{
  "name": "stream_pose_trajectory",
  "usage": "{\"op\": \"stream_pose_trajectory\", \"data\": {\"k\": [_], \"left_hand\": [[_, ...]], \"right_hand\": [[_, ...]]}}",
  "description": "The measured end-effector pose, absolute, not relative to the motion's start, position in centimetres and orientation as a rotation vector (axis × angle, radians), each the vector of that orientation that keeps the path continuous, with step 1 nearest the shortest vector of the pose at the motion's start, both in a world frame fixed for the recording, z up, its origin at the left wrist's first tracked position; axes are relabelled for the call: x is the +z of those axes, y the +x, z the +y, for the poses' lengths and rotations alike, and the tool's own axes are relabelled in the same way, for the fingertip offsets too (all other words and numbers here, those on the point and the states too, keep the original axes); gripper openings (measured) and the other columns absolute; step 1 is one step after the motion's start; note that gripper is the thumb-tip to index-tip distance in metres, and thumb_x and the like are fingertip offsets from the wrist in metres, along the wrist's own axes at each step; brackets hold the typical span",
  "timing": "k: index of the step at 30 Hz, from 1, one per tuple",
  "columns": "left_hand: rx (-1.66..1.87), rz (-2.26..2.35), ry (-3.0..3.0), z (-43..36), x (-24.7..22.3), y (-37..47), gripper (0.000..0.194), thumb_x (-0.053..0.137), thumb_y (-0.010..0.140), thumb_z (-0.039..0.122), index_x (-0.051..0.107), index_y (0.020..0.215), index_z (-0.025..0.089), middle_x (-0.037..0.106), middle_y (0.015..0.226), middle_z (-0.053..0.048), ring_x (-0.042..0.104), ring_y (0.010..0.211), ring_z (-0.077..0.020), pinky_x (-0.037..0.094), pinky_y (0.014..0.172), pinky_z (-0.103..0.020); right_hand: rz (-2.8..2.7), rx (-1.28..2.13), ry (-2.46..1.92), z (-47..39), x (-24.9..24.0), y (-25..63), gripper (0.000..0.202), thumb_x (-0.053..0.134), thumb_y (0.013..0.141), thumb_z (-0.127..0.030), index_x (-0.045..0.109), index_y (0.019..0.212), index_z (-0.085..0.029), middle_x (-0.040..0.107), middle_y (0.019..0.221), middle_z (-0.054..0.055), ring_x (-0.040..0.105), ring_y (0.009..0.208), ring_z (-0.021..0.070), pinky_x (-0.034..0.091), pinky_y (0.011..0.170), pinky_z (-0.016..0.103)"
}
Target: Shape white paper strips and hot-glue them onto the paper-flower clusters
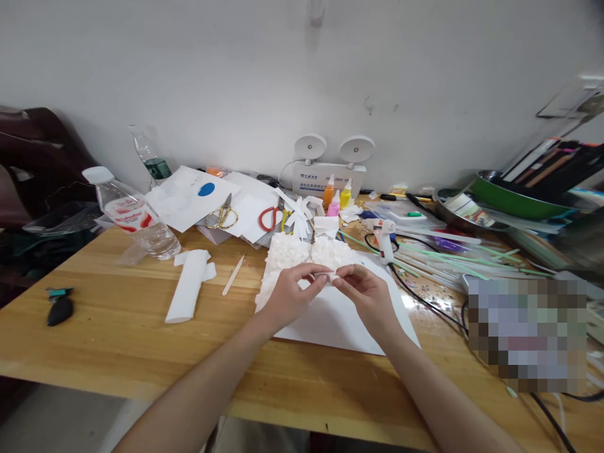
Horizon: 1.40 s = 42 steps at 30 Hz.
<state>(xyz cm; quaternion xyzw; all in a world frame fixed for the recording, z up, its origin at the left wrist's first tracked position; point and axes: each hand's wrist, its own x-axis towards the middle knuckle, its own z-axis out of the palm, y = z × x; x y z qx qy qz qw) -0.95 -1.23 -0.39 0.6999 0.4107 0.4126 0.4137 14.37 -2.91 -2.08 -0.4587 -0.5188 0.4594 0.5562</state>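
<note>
My left hand point(293, 292) and my right hand point(369, 294) meet over a white sheet point(346, 327), both with fingers closed in a pinch. Between their fingertips is a small white piece of paper point(332, 277), partly covered by the fingers. Clumps of crumpled white paper point(289, 251) cover the sheet's far part and its left edge, just beyond my fingers. The near part of the sheet is bare. To the left lie a flat wooden stick point(233, 275) and a folded white paper piece point(184, 292).
A glue gun point(385, 242) stands right of the sheet, its cable running right. Behind are red-handled pliers point(268, 218), gold scissors point(221, 218), paint bottles point(334, 204) and paper strips point(298, 217). A water bottle point(136, 217) stands left; thin sticks and a pixelated device point(526, 333) lie right.
</note>
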Motion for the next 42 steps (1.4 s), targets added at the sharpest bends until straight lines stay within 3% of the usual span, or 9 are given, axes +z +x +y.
{"op": "stream_pose_trajectory", "data": {"k": [10, 17, 24, 32, 42], "left_hand": [[1.012, 0.984, 1.805, -1.16, -0.55, -0.93, 0.021, 0.050, 0.081, 0.029, 0.064, 0.091, 0.017, 0.066, 0.086, -0.004, 0.058, 0.078, -0.0143, 0.046, 0.068, -0.023], [1.032, 1.022, 1.876, -1.41, -0.36, -0.99, 0.028, 0.049, 0.081, 0.027, 0.056, 0.108, 0.020, 0.064, 0.101, -0.004, 0.060, 0.083, -0.0145, 0.047, 0.071, -0.024], [1.067, 1.016, 1.973, -1.33, -0.56, -1.05, 0.032, 0.049, 0.081, 0.024, 0.051, 0.113, 0.021, 0.065, 0.095, -0.003, 0.059, 0.086, -0.0151, 0.045, 0.080, -0.028], [1.076, 1.051, 1.887, -1.16, 0.03, -1.01, 0.014, 0.050, 0.080, 0.026, 0.061, 0.084, 0.017, 0.064, 0.082, -0.002, 0.057, 0.074, -0.0124, 0.044, 0.069, -0.024], [1.051, 1.001, 1.810, -1.07, -0.08, -0.92, 0.016, 0.052, 0.080, 0.030, 0.060, 0.083, 0.017, 0.063, 0.079, -0.002, 0.056, 0.071, -0.0115, 0.044, 0.067, -0.023]], "right_hand": [[-1.205, 1.096, -1.060, -2.85, -2.22, 14.36, 0.014, 0.068, 0.066, -0.027, 0.057, 0.073, -0.021, 0.056, 0.071, -0.001, 0.053, 0.067, 0.0118, 0.045, 0.065, 0.025], [-1.268, 1.070, -1.125, -2.70, -2.39, 14.55, 0.018, 0.066, 0.069, -0.031, 0.060, 0.083, -0.022, 0.059, 0.078, 0.001, 0.055, 0.072, 0.0146, 0.046, 0.069, 0.029], [-1.348, 0.935, -1.086, -2.78, -2.30, 14.46, 0.007, 0.063, 0.072, -0.028, 0.062, 0.075, -0.022, 0.057, 0.078, 0.001, 0.054, 0.076, 0.0148, 0.045, 0.070, 0.028], [-1.333, 1.070, -1.088, -2.83, -2.20, 14.49, 0.012, 0.061, 0.073, -0.032, 0.058, 0.077, -0.021, 0.057, 0.077, 0.001, 0.054, 0.071, 0.0129, 0.045, 0.069, 0.027], [-1.410, 1.154, -0.989, -2.94, -1.95, 14.47, 0.008, 0.059, 0.075, -0.029, 0.057, 0.076, -0.021, 0.056, 0.078, 0.001, 0.053, 0.076, 0.0142, 0.044, 0.073, 0.029]]}}
